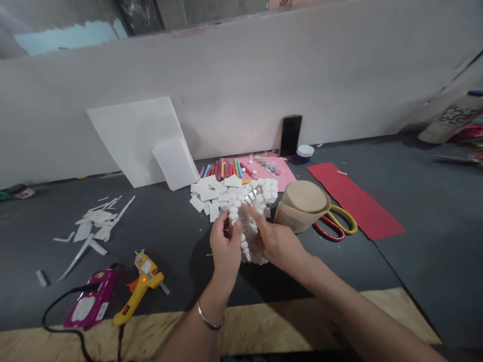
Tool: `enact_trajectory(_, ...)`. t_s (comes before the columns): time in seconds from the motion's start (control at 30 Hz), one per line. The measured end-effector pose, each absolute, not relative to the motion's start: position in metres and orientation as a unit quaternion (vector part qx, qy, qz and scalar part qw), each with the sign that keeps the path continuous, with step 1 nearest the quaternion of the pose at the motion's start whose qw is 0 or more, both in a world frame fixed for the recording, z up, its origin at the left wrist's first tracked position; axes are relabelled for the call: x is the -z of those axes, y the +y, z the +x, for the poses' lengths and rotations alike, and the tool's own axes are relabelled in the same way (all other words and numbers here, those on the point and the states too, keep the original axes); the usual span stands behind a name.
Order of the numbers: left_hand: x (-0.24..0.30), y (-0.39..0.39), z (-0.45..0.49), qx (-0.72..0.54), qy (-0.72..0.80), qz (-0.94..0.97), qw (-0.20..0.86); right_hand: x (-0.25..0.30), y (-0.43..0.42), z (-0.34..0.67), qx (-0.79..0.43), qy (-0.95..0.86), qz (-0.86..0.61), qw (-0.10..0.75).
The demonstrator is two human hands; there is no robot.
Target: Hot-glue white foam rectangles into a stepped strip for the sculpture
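A white craft piece [245, 240] covered with small rounded white lumps is held up over the table. My left hand [225, 246] grips its left side, thumb and fingers closed on the edge. At its right side my right hand [275, 240] presses on the inner surface with the fingertips; part of the piece is hidden behind that hand. Just behind it lies a heap of cut white pieces [207, 190]. To the right stands a roll of beige material [304, 198], with red-and-yellow-handled scissors [341, 223] partly under it.
At the left are white scraps [98, 218], a yellow glue gun [142, 284] and a magenta box [92, 296] with a black cord. Crayons [222, 169], a pink sheet [283, 176], a phone [290, 134], a small jar [304, 154] and a red strip [356, 201] lie further back. White boards [139, 136] lean on the wall.
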State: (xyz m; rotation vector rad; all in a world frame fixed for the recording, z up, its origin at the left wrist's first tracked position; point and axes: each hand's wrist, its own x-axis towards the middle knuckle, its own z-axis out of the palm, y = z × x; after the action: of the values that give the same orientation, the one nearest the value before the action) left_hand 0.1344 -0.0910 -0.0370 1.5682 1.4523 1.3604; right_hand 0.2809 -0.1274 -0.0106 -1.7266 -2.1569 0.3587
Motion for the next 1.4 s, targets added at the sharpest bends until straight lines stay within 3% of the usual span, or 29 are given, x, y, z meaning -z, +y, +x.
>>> enact_trajectory(0.5, 0.041, -0.091, 0.135, -0.516, 0.548, 0.58, 0.31, 0.005, -0.128, 0.274, -0.113, -0.738, -0.645, 0.164)
enact_trajectory(1.4, 0.043, -0.096, 0.138, -0.52, 0.539, 0.582, 0.317, -0.033, -0.132, 0.254, -0.053, -0.692, -0.72, 0.027)
